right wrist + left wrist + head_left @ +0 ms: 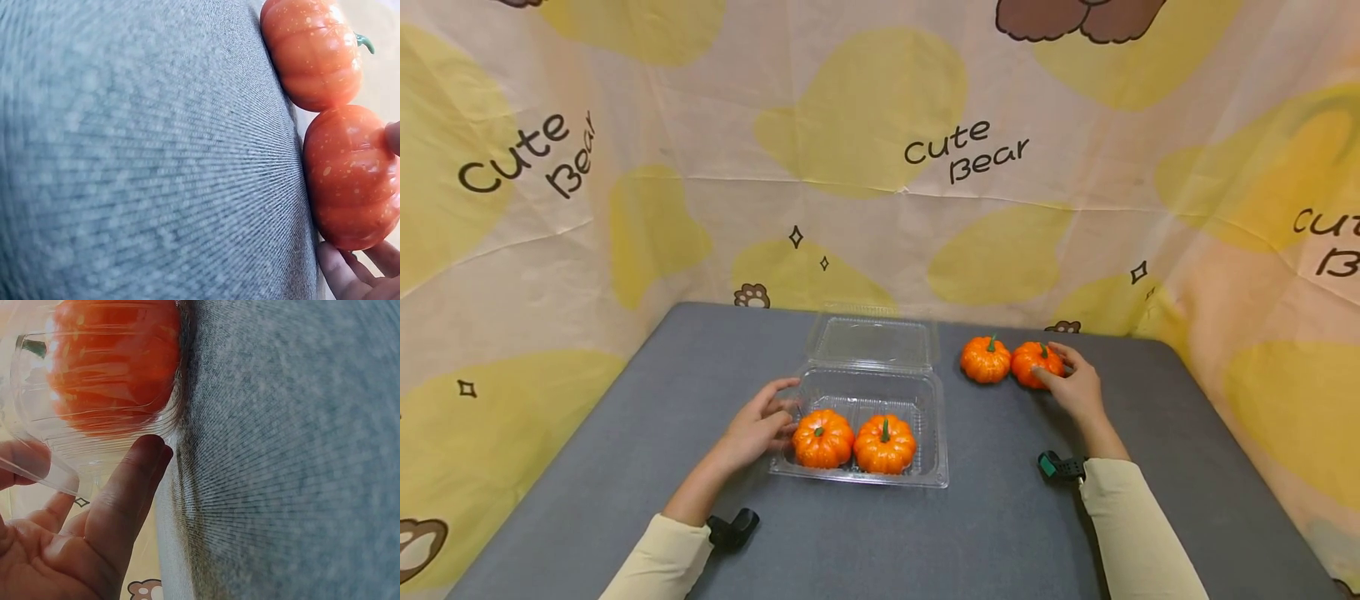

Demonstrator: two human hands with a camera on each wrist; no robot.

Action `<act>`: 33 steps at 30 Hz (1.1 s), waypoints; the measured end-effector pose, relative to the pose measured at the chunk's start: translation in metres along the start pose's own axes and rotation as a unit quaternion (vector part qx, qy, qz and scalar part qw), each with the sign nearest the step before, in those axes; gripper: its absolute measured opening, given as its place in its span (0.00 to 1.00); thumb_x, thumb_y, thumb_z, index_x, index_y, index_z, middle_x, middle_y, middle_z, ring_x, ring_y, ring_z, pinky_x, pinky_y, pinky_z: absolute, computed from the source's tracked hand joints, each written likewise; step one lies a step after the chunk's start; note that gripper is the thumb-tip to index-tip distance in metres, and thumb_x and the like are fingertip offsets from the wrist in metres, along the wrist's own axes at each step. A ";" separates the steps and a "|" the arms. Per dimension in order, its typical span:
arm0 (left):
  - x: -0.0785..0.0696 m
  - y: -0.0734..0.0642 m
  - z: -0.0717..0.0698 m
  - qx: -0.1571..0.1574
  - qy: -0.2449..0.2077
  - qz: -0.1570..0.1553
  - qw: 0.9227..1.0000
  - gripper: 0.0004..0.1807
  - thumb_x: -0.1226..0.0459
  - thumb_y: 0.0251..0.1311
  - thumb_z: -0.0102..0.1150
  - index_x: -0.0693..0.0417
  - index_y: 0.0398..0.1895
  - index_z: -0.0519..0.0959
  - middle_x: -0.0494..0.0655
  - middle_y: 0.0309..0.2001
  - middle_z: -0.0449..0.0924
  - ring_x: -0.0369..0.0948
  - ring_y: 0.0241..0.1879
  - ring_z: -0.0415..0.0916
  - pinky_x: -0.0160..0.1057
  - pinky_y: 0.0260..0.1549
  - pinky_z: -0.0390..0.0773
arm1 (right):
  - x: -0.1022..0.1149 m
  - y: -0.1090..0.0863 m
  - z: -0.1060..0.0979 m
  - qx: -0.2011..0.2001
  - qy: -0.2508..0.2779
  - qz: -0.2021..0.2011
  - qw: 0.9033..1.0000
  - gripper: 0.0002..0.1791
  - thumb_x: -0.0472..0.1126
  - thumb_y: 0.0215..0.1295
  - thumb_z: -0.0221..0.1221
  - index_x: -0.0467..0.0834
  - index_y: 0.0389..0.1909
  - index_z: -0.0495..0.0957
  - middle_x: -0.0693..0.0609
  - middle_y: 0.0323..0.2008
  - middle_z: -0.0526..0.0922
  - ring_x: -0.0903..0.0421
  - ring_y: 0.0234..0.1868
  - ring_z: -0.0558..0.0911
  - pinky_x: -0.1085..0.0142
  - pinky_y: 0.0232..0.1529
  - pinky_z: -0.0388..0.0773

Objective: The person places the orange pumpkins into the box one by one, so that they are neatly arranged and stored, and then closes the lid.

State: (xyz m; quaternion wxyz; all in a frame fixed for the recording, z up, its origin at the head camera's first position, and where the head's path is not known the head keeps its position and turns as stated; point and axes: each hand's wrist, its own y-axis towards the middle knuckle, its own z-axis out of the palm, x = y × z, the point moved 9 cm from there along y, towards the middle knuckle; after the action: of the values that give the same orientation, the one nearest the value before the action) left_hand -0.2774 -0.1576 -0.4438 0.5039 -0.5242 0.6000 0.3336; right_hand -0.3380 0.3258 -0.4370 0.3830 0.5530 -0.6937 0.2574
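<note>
My right hand [1075,387] holds an orange toy pumpkin [1036,365] at the back right of the table, thumb on its near side and fingers round its right. In the right wrist view this pumpkin [350,178] rests on the cloth, touching a second pumpkin [312,53]. A clear plastic clamshell box [931,433] stands lid up, with two pumpkins side by side in its front half, a left one [823,439] and a right one [885,445]. My left hand [760,427] touches the box's left side with loosely spread fingers; its fingertips [147,447] lie against the ribbed wall.
The box's transparent lid [872,342] leans back behind it. The grey cloth-covered table [992,517] ends at a printed curtain [865,167] at the back and sides. Black bands [733,529] sit on both wrists.
</note>
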 end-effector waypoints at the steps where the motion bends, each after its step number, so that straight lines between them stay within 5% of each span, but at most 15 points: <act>1: 0.000 0.000 0.000 -0.001 0.000 -0.001 1.000 0.30 0.70 0.64 0.42 0.53 0.71 0.57 0.70 0.65 0.66 0.55 0.51 0.78 0.46 0.38 0.84 | -0.001 0.000 0.000 0.001 0.002 0.001 1.000 0.35 0.46 0.62 0.61 0.42 0.69 0.64 0.33 0.67 0.66 0.35 0.63 0.70 0.46 0.60 0.69; 16: 0.002 0.001 0.000 -0.003 0.000 -0.002 1.000 0.30 0.70 0.64 0.43 0.52 0.71 0.58 0.70 0.64 0.66 0.54 0.50 0.79 0.46 0.37 0.84 | -0.002 -0.003 0.000 0.005 0.013 0.006 1.000 0.36 0.46 0.61 0.63 0.43 0.69 0.64 0.33 0.67 0.65 0.36 0.62 0.70 0.48 0.57 0.72; 28: 0.002 0.003 0.000 -0.006 0.002 -0.003 1.000 0.30 0.70 0.64 0.43 0.53 0.71 0.58 0.70 0.64 0.67 0.53 0.48 0.80 0.46 0.37 0.84 | 0.018 -0.012 -0.018 -0.027 0.010 -0.028 0.999 0.35 0.45 0.58 0.65 0.42 0.67 0.67 0.35 0.65 0.70 0.37 0.58 0.75 0.81 0.36 0.67; 33: 0.001 0.002 -0.001 -0.006 0.003 -0.001 1.000 0.30 0.70 0.64 0.43 0.53 0.71 0.58 0.70 0.64 0.67 0.54 0.49 0.79 0.47 0.38 0.84 | 0.033 -0.014 -0.021 -0.034 0.022 -0.050 0.998 0.35 0.43 0.56 0.67 0.40 0.65 0.69 0.37 0.64 0.71 0.37 0.55 0.77 0.86 0.34 0.66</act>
State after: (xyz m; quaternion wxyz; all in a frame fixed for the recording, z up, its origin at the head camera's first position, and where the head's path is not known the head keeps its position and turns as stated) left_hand -0.2795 -0.1585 -0.4453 0.4991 -0.5293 0.5990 0.3347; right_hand -0.3227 0.3202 -0.3988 0.4295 0.5678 -0.6648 0.2263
